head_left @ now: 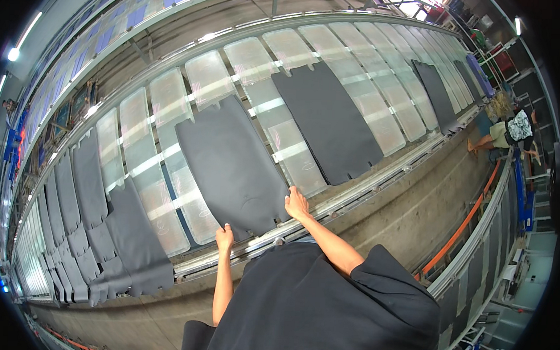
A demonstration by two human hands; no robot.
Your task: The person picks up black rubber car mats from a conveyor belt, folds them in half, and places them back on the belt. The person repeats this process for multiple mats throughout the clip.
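Observation:
Both my hands are at the near edge of a dark grey fabric panel [231, 164], which lies over the pale, glossy plates of a long table. My left hand [225, 238] is closed on its near left corner. At its near right corner my right hand [297, 203] pinches the edge. The panel has small notches at its far and near ends, and its surface looks slightly bowed. To its right another dark grey panel [328, 121] lies flat across the plates. On the left, one more panel [136, 232] hangs partly over the near side.
A metal rail [328, 209] runs along the table's near side. Further grey panels [88, 180] lie to the left, and one [435, 97] to the right. A person [509, 132] is at the far right, near an orange strip [466, 225]. Another long table [119, 21] stands behind.

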